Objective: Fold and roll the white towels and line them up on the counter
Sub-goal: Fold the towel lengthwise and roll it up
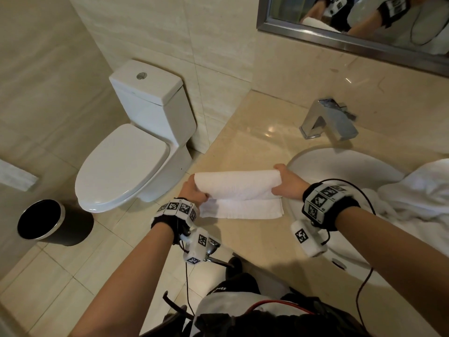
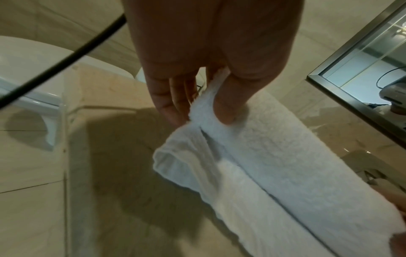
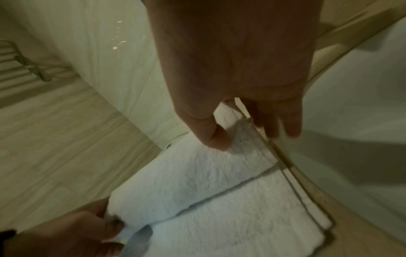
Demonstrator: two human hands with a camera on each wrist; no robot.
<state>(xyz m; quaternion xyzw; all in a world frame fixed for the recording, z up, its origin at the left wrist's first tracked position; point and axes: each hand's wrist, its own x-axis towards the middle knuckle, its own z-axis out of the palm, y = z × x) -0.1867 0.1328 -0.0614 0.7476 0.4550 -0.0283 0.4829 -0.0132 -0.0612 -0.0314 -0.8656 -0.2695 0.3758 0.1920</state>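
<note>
First towel [image 1: 239, 188] on counter [image 1: 245, 139] by sink [image 1: 340, 166], about half rolled, flat tail left. Left hand [image 1: 193, 192] and right hand [image 1: 288, 183] each pinching a roll end. Heap [image 1: 418, 190] over sink untouched, nothing lined up yet.

Dim, blurred wrist views; fisheye edges

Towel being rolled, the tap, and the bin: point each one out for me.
towel [image 1: 237, 184], head view, on the rolled part.
tap [image 1: 328, 119], head view, on its metal body.
bin [image 1: 73, 226], head view, on its dark side wall.
</note>
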